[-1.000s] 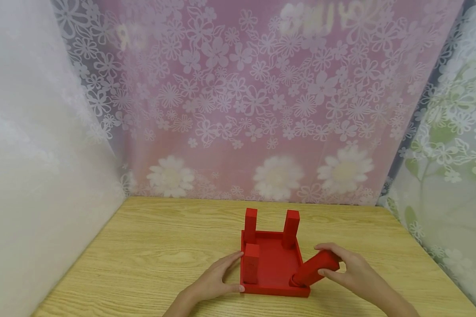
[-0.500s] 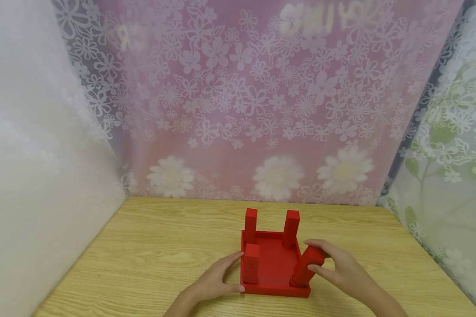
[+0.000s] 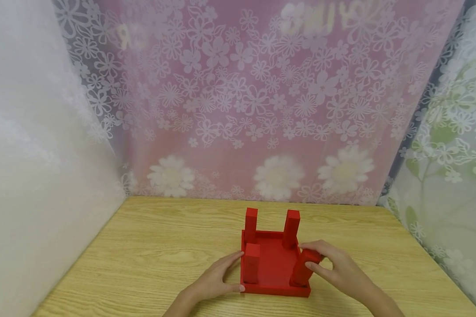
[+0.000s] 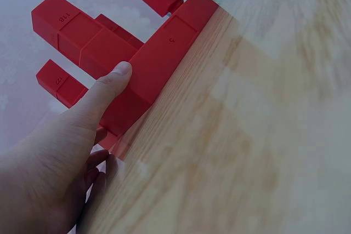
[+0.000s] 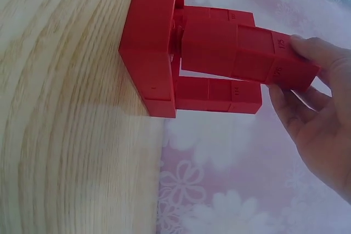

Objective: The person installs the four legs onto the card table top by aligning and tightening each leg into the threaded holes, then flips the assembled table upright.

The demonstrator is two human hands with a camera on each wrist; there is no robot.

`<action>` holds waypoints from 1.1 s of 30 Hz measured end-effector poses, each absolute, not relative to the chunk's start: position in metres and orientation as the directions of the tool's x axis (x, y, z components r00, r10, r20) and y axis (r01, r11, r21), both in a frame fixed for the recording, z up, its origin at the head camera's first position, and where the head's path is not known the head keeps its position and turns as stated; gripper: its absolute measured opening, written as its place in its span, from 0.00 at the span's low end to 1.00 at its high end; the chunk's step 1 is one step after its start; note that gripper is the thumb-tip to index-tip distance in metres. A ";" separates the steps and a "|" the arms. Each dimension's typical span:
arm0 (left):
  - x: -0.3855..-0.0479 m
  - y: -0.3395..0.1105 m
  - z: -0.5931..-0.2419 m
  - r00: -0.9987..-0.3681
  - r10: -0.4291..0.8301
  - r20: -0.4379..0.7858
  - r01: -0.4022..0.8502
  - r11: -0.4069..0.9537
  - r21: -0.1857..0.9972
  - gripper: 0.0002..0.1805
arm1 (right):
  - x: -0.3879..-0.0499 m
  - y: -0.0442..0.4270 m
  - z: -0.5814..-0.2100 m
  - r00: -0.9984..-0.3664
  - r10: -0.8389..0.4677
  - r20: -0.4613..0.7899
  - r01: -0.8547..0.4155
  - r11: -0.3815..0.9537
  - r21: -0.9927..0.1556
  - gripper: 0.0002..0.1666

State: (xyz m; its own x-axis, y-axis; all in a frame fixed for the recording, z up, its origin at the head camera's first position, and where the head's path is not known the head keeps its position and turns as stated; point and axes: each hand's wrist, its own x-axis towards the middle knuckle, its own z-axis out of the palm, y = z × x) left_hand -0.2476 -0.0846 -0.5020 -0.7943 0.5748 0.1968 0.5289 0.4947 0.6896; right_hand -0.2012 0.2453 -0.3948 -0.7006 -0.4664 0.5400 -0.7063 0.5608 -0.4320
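A red square base with a low raised rim lies on the table, with red block legs rising at its corners. Near its front left leg, my left hand grips the base's corner; the thumb lies on the front wall and the fingers on the left side. My right hand pinches the top of the front right leg between thumb and fingers. This leg leans to the right, its lower end at the base's corner. In the right wrist view, a narrow gap shows between the leg and the base.
The back left leg and back right leg stand upright in the base. The wood-grain table runs back to a pink flowered curtain. A white sheet hangs at the left, a flowered one at the right.
My right hand has moved left, bringing the front right leg from a strong lean to a more upright position and slightly lower. The left hand and the base have stayed in place.
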 end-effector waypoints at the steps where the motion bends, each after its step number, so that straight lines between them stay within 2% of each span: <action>1: -0.248 -0.085 -0.502 -0.794 0.575 0.197 0.530 0.495 0.689 0.47 | -0.201 0.245 -0.395 -0.698 -0.472 0.539 -0.711 0.552 -0.436 0.27; 5: -0.247 -0.085 -0.502 -0.793 0.575 0.201 0.533 0.495 0.686 0.47 | -0.201 0.244 -0.395 -0.701 -0.484 0.524 -0.711 0.531 -0.460 0.26; 12: -0.247 -0.085 -0.501 -0.787 0.577 0.216 0.546 0.492 0.678 0.46 | -0.203 0.244 -0.395 -0.689 -0.567 0.451 -0.672 0.267 -0.691 0.24; 17: -0.246 -0.085 -0.500 -0.787 0.580 0.212 0.544 0.489 0.682 0.46 | -0.205 0.244 -0.398 -0.694 -0.560 0.452 -0.644 0.203 -0.737 0.24; 24: -0.246 -0.085 -0.500 -0.789 0.579 0.206 0.536 0.485 0.691 0.46 | -0.204 0.241 -0.402 -0.792 -0.385 0.474 -0.605 0.391 -0.694 0.18; 29: -0.246 -0.085 -0.499 -0.790 0.578 0.204 0.534 0.486 0.692 0.46 | -0.207 0.236 -0.410 -0.800 -0.293 0.523 -0.596 0.482 -0.642 0.19; 33: -0.245 -0.084 -0.499 -0.792 0.577 0.201 0.531 0.487 0.693 0.46 | -0.207 0.233 -0.412 -0.798 -0.272 0.538 -0.594 0.506 -0.626 0.22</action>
State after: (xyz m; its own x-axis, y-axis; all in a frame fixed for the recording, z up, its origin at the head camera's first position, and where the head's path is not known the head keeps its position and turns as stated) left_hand -0.2454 -0.0839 -0.4987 -0.7916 0.5770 0.2009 0.5310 0.4871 0.6934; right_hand -0.2065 0.2332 -0.4123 -0.7982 -0.2718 0.5376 -0.5938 0.5058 -0.6258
